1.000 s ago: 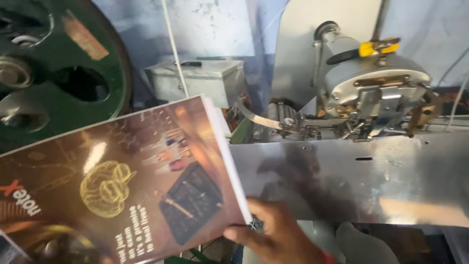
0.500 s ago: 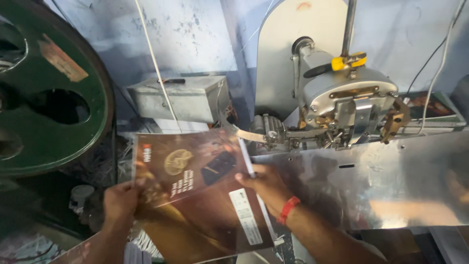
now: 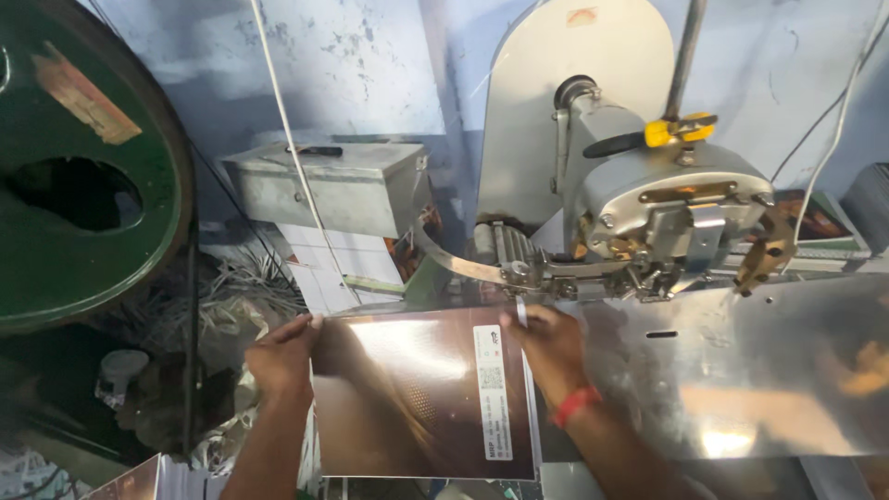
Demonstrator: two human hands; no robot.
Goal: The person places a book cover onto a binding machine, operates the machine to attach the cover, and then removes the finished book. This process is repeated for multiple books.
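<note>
Booklet point(image 3: 421, 393) flipped since earlier, now flat; left hand point(image 3: 282, 356), right hand point(image 3: 551, 347) grips clamped on edges.

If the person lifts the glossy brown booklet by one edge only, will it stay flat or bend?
The glossy brown booklet looks thin, so it would probably sag. Its shiny cover may feel slippery. Both hands hold its opposite edges, which suggests it needs support.

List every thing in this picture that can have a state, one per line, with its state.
Glossy brown booklet: closed, back cover up, lying flat, held at both side edges.
Left hand: gripping the booklet's left edge.
Right hand: pressing the booklet's right edge by the stitching head.
Wire stitching machine: upright.
Grey metal box: lid closed.
Green flywheel: motion unclear.
</note>
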